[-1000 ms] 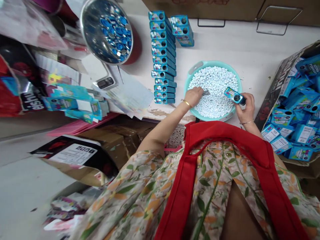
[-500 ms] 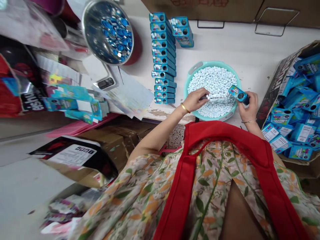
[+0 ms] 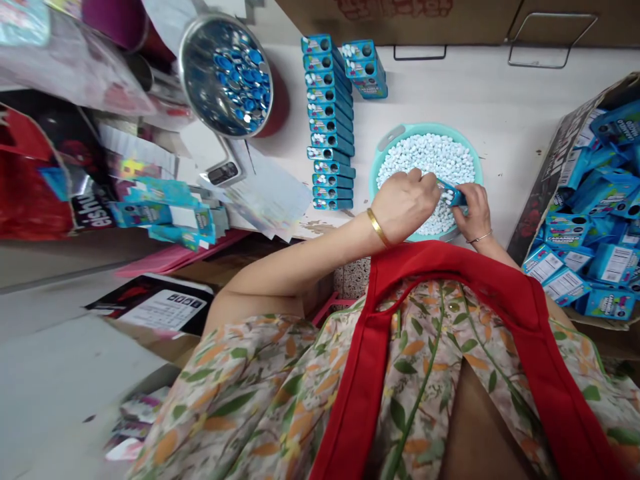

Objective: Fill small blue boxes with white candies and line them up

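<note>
A teal basin (image 3: 387, 137) full of small white candies (image 3: 425, 153) stands on the white table in front of me. My right hand (image 3: 474, 212) is closed round a small blue box (image 3: 451, 194) over the basin's near edge, with white candies showing at the box's opening. My left hand (image 3: 407, 203) is closed and pressed up against that box; the spoon it carried a moment ago is hidden behind its fingers. A gold bangle sits on my left wrist.
A long row of filled blue boxes (image 3: 327, 120) lies left of the basin, with two more (image 3: 367, 67) beside it. A steel bowl of blue caps (image 3: 227, 73) rests on a scale (image 3: 223, 172). A carton of blue boxes (image 3: 595, 220) stands at the right. Papers and packets crowd the left.
My left hand lifted a spoon out of the candies and moved right to the box. My right hand drew the box lower and closer, so both hands now meet.
</note>
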`<act>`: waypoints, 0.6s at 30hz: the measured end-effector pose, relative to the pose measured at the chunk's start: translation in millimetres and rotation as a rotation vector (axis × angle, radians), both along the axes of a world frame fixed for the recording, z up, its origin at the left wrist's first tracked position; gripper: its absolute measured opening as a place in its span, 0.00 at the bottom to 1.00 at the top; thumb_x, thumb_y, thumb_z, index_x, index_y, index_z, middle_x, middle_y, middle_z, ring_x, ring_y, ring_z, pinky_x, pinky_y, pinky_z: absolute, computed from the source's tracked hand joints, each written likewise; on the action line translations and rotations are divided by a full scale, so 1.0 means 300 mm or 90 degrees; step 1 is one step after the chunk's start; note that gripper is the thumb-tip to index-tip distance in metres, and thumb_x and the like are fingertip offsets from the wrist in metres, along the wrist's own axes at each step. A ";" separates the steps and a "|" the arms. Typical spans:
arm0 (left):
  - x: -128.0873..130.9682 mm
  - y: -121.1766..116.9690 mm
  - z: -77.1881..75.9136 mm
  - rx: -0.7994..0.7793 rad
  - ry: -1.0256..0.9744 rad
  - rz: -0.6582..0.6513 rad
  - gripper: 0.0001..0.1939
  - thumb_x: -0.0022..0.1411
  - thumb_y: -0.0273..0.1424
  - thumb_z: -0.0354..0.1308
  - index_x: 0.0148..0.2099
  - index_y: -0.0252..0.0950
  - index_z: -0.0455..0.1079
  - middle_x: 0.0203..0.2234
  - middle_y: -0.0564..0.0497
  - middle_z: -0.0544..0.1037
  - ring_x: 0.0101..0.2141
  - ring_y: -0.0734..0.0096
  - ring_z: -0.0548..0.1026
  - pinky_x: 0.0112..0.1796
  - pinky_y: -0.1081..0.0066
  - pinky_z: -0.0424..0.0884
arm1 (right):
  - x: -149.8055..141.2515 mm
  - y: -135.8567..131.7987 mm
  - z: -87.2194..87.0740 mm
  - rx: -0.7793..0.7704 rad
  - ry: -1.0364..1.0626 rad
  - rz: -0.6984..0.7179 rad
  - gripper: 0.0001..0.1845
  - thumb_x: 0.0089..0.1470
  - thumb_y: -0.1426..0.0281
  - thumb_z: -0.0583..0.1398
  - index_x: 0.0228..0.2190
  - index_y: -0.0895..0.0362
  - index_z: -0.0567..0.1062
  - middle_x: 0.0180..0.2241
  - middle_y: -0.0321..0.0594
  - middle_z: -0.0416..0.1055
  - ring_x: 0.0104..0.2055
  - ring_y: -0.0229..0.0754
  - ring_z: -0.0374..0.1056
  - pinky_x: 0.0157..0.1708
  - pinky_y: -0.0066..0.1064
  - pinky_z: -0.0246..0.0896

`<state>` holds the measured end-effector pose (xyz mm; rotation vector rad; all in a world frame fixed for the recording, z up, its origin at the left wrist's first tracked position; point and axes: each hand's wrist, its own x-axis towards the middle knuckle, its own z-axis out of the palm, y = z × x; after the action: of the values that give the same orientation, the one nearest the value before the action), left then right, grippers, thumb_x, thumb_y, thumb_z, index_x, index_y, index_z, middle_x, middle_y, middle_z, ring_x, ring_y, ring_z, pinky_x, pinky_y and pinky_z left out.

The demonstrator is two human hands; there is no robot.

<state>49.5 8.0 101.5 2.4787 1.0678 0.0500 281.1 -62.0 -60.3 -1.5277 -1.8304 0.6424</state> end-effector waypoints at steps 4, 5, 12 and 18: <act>-0.114 0.042 -0.106 0.025 -0.014 0.070 0.10 0.78 0.32 0.52 0.50 0.39 0.75 0.42 0.42 0.77 0.48 0.52 0.76 0.48 0.54 0.74 | 0.025 -0.002 0.006 -0.016 0.023 -0.022 0.21 0.61 0.64 0.59 0.56 0.49 0.71 0.52 0.50 0.74 0.57 0.59 0.71 0.62 0.62 0.69; -0.154 0.056 -0.161 0.027 -0.011 0.093 0.09 0.77 0.32 0.54 0.51 0.39 0.75 0.43 0.42 0.77 0.48 0.52 0.76 0.48 0.54 0.74 | 0.036 -0.002 0.011 -0.024 0.024 -0.030 0.21 0.62 0.62 0.59 0.55 0.49 0.71 0.52 0.49 0.74 0.57 0.59 0.71 0.62 0.62 0.69; -0.168 0.034 -0.563 -0.182 0.084 0.144 0.08 0.71 0.26 0.57 0.49 0.37 0.76 0.48 0.37 0.80 0.52 0.47 0.77 0.50 0.55 0.74 | 0.111 0.004 0.068 -0.032 0.039 -0.117 0.24 0.64 0.48 0.61 0.54 0.49 0.73 0.50 0.49 0.73 0.55 0.60 0.71 0.60 0.64 0.71; 0.056 -0.027 -0.664 -0.288 -0.047 0.155 0.16 0.72 0.25 0.54 0.58 0.36 0.74 0.57 0.36 0.80 0.57 0.51 0.77 0.58 0.57 0.72 | 0.141 0.000 0.085 -0.022 0.039 -0.176 0.25 0.64 0.47 0.63 0.53 0.50 0.74 0.49 0.48 0.72 0.54 0.58 0.72 0.61 0.66 0.71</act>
<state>66.3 -0.2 -97.5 1.9254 1.1929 -0.0238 323.3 -61.9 -34.8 -1.7254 -1.5328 0.5830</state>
